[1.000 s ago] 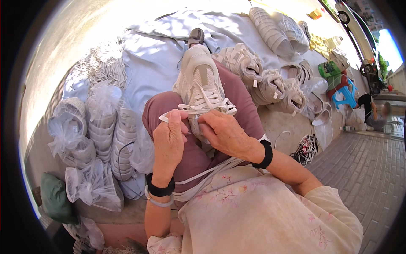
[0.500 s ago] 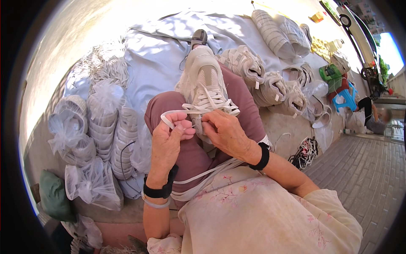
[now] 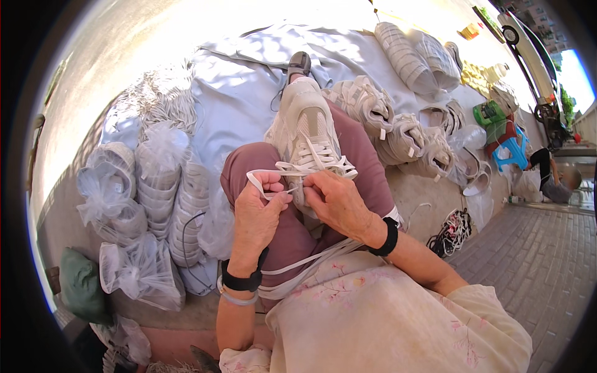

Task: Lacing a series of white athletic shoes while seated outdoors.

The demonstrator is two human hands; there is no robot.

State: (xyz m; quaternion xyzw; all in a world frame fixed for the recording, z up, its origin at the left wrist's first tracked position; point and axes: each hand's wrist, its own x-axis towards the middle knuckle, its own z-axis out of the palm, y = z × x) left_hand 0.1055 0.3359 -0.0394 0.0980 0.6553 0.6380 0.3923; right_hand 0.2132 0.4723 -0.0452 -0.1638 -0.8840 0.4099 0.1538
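A cream-and-white sneaker (image 3: 306, 118) lies across my lap, its toe pointing away from me. White lacing crosses its front, and a flat white shoelace (image 3: 264, 172) loops from its top eyelets toward my left hand (image 3: 260, 211). The fingers of that hand are pinched on the lace, with the loop passing over them. Against the near, ankle end of the sneaker, my right hand (image 3: 342, 204) is closed, thumb and forefinger together. What those fingertips grip is hidden. Loose white laces (image 3: 305, 266) hang across my lap.
Bagged stacks of pale shoe parts (image 3: 158, 186) stand at left, below a heap of white laces (image 3: 165, 93). More sneakers (image 3: 404, 133) line the right. A grey-blue sheet (image 3: 230, 93) lies ahead. Tangled cords (image 3: 453, 231), a blue stool (image 3: 513, 152) and another person (image 3: 559, 183) are farther right.
The whole view has shifted slightly, with the scene sitting a little lower and to the right. My left fingers have closed in more on the lace; the right hand stays at the sneaker.
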